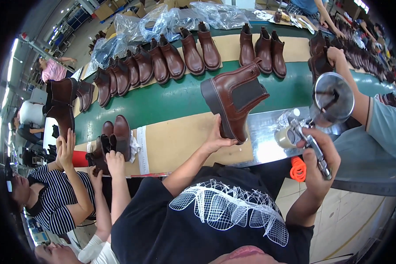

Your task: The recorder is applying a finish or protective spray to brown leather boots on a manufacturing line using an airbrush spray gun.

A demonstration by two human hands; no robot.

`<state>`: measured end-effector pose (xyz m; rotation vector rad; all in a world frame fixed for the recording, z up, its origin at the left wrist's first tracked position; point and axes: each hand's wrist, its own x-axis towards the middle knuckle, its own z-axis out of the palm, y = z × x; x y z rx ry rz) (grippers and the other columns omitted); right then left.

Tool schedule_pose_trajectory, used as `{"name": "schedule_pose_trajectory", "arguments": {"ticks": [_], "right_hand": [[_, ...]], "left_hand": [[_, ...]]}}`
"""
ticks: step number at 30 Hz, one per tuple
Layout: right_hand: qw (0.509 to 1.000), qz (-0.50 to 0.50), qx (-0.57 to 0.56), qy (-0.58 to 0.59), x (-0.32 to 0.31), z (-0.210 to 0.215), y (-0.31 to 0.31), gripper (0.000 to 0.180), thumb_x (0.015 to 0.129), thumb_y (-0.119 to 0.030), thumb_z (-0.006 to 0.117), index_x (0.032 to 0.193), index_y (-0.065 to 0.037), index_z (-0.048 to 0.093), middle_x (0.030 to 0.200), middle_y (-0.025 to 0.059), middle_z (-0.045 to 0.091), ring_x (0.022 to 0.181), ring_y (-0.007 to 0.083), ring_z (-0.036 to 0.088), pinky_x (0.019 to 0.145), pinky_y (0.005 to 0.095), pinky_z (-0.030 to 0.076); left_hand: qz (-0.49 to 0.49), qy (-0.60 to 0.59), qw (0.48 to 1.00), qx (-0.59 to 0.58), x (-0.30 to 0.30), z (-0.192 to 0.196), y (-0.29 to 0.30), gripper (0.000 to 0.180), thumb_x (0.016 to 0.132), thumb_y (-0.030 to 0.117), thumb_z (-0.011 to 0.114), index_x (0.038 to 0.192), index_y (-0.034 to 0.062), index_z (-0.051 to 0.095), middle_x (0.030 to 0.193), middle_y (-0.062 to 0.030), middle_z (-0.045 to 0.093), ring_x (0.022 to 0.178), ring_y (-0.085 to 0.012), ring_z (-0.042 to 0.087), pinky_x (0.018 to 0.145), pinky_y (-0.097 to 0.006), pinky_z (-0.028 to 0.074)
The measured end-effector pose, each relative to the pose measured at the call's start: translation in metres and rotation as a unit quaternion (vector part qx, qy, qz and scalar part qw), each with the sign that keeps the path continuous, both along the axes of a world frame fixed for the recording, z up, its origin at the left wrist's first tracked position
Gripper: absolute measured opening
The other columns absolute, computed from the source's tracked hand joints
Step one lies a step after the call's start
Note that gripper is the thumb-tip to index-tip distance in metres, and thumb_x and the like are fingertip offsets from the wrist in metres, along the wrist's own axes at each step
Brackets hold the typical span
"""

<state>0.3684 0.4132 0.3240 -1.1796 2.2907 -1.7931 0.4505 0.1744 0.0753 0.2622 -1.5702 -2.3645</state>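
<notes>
A brown leather Chelsea boot (228, 90) with dark elastic side panels is held up in front of me, tilted, its sole facing left. My left hand (218, 138) is closed on its toe end. In my right hand (323, 160) is a metal spray gun (316, 152), gripped by its handle and pointing up toward the left. A round metal cup (334, 97) with dark liquid inside sits above it and seems attached; the joint is hard to see. Near the gun, a clear bottle with a white cap (291, 115) and a jar (287, 137) stand on a metal plate (262, 143).
Brown boots (170, 64) line cardboard along the green table (171, 99). Clear plastic bags (154, 24) lie behind them. Co-workers handle boots at left; another's arm (356, 83) reaches in from the right. An orange coiled hose (298, 169) hangs at the near edge.
</notes>
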Motion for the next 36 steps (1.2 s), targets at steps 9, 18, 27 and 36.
{"name": "schedule_pose_trajectory", "arguments": {"ticks": [9,18,27,36], "right_hand": [[1.0,-0.014,-0.005,0.0,0.002,-0.003,-0.016,0.028,0.083,-0.015,0.072,0.105,0.0,0.066,0.09,0.005,0.065,0.076,0.0102,0.052,0.069,0.024,0.041],[0.999,-0.001,0.031,-0.024,0.017,-0.001,-0.02,0.035,0.077,-0.028,0.078,0.101,-0.003,0.069,0.094,0.0062,0.07,0.079,0.0165,0.056,0.077,0.0286,0.041],[0.997,0.038,0.061,0.0,0.023,-0.002,-0.025,0.038,0.073,-0.032,0.08,0.098,-0.005,0.071,0.093,0.0049,0.071,0.078,0.0176,0.063,0.079,0.0294,0.039],[0.993,0.067,0.098,-0.002,0.032,-0.008,-0.026,0.035,0.071,-0.026,0.082,0.098,-0.007,0.071,0.093,0.0037,0.071,0.076,0.017,0.058,0.079,0.0306,0.037]], "left_hand": [[-0.018,-0.006,1.0,-0.017,0.03,-0.007,-0.001,0.083,0.058,0.002,0.083,0.126,0.0022,0.034,0.124,-0.0106,0.051,0.119,-0.0217,0.051,0.101,-0.037,0.045],[-0.002,-0.022,0.998,-0.055,0.023,0.001,-0.006,0.088,0.056,0.004,0.085,0.128,-0.0017,0.035,0.123,-0.0112,0.051,0.118,-0.0201,0.05,0.101,-0.034,0.042],[-0.016,-0.017,0.999,-0.041,0.027,0.013,-0.002,0.096,0.057,0.002,0.086,0.135,-0.0027,0.03,0.126,-0.0132,0.05,0.121,-0.0212,0.049,0.106,-0.036,0.038],[-0.035,-0.012,0.999,0.026,0.03,0.022,-0.006,0.105,0.064,0.001,0.083,0.145,0.003,0.018,0.133,-0.0119,0.044,0.121,-0.0251,0.051,0.064,-0.032,0.06]]}}
